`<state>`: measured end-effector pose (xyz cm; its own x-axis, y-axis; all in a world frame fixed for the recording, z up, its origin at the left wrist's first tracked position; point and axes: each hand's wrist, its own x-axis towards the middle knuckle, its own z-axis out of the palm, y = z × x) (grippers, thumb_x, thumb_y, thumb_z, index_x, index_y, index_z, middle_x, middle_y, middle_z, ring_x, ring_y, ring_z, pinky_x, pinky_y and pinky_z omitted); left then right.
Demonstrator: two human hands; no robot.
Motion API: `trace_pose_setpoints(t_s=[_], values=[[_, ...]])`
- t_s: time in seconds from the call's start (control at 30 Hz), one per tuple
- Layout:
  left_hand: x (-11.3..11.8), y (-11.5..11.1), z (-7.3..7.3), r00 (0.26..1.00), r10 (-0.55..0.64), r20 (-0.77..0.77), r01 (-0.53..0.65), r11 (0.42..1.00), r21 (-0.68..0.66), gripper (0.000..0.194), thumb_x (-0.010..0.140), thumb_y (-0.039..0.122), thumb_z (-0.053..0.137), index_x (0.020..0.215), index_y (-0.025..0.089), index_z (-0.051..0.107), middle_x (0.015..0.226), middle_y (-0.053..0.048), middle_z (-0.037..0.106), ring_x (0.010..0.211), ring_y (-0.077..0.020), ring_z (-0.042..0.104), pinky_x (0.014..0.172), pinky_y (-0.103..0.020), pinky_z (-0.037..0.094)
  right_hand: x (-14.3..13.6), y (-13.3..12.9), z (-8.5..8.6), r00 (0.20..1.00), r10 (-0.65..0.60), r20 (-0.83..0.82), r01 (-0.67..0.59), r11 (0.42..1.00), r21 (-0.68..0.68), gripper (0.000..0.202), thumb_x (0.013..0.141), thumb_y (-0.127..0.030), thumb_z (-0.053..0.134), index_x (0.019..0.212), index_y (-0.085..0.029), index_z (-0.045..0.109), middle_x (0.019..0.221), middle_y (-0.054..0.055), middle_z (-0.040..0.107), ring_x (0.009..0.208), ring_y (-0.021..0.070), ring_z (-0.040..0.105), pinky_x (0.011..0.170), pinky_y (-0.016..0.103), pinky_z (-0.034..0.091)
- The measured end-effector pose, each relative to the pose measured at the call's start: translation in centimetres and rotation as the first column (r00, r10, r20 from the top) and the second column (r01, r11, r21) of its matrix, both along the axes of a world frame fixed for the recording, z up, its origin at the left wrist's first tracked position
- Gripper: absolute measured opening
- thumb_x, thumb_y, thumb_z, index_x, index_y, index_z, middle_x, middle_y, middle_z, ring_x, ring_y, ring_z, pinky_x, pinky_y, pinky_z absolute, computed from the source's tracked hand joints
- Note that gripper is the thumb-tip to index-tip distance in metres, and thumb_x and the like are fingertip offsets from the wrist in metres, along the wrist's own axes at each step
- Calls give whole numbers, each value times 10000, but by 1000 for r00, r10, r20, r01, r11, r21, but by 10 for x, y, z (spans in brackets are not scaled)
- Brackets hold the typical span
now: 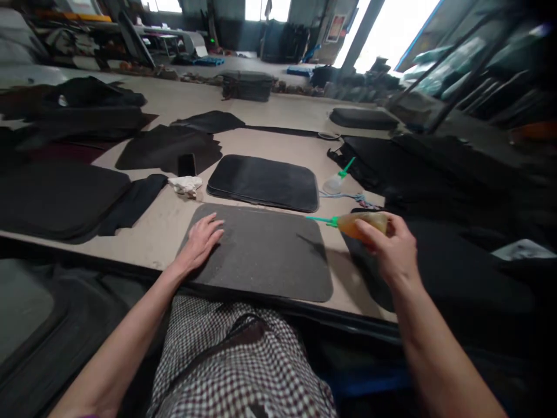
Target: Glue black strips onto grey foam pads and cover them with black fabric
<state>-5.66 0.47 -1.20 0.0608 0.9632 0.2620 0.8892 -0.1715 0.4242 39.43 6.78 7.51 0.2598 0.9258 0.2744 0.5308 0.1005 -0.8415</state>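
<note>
A grey rounded mat (265,255) lies flat at the table's front edge. My left hand (201,242) rests on its left side, fingers apart, holding nothing. My right hand (394,247) is wrapped round a squeeze bottle (359,225) of amber liquid, held in the air on its side. The bottle's green nozzle points left over the mat's upper right corner. Just behind the mat lies a stack of black rounded pieces (264,181). A second, paler bottle with a green nozzle (334,183) stands tilted to the right of that stack.
On the table (139,244), a crumpled white cloth (186,186) and a dark phone (187,165) lie left of the stack. Dark sheets (56,197) cover the left side, and more black material (418,174) lies at the right. A blue cord (348,196) is near the second bottle.
</note>
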Motion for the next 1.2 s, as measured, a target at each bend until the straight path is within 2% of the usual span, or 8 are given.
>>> trace_pose_setpoints(t_s=[0.1, 0.23, 0.4, 0.53, 0.67, 0.83, 1.0, 1.2], values=[[-37, -15, 19, 989, 50, 141, -59, 996, 61, 275, 1000, 361, 535, 1189, 215, 673, 1164, -75, 687, 1134, -216, 610, 1047, -404, 465, -59, -22, 0, 961, 259, -95, -268, 959, -94, 551, 752, -588, 814, 1147, -240, 651, 966, 73, 699, 710, 231, 652, 553, 330, 519], [-72, -46, 31, 983, 97, 156, -97, 995, -5, 189, 912, 308, 667, 1074, 216, 700, 961, -40, 668, 940, -201, 622, 880, -360, 494, -147, -50, -13, 822, 565, -72, -569, 810, -142, 552, 760, -583, 790, 1150, -236, 611, 1005, 43, 694, 878, 256, 679, 762, 373, 565], [-77, -70, 23, 986, 113, 120, -101, 990, -102, 163, 879, 303, 703, 1022, 225, 688, 943, -27, 664, 932, -206, 605, 869, -363, 456, -232, -80, -32, 721, 691, 49, -687, 722, -80, 481, 806, -551, 734, 1134, -229, 588, 1090, 71, 686, 965, 277, 661, 885, 439, 544], [-70, -75, 17, 993, 111, 30, -105, 981, -162, 160, 869, 285, 700, 1020, 234, 678, 948, -25, 651, 954, -222, 587, 881, -377, 427, -257, -93, -40, 678, 719, 152, -728, 686, 1, 445, 852, -526, 707, 1149, -229, 558, 1121, 93, 664, 1015, 288, 654, 880, 444, 549], [-67, -75, 17, 992, 118, -34, -122, 979, -165, 159, 866, 274, 697, 1018, 235, 673, 971, -36, 642, 986, -238, 572, 890, -392, 404, -248, -96, -37, 649, 728, 220, -748, 664, 10, 422, 881, -481, 708, 1179, -230, 546, 1127, 92, 650, 1007, 273, 651, 862, 426, 554], [-67, -73, 17, 988, 131, -88, -145, 971, -188, 182, 858, 279, 708, 1030, 235, 669, 1025, -46, 635, 1037, -254, 556, 909, -401, 394, -204, -94, -21, 644, 716, 270, -739, 673, -23, 405, 877, -460, 735, 1168, -239, 558, 1119, 70, 660, 991, 257, 651, 867, 404, 548], [-71, -72, 15, 985, 132, -111, -153, 967, -205, 217, 851, 313, 698, 1048, 228, 667, 1022, -53, 625, 1026, -258, 557, 916, -404, 410, -135, -93, -9, 692, 660, 292, -665, 741, -99, 434, 867, -520, 743, 1158, -238, 586, 1109, 63, 674, 970, 260, 669, 870, 402, 556], [-83, -68, 5, 985, 98, -140, -125, 972, -200, 271, 855, 429, 658, 1049, 241, 669, 1023, -56, 630, 1022, -263, 566, 946, -418, 439, -35, -96, -8, 774, 571, 274, -515, 819, -254, 508, 837, -593, 760, 1186, -257, 608, 1066, 52, 707, 916, 270, 700, 801, 384, 582]])
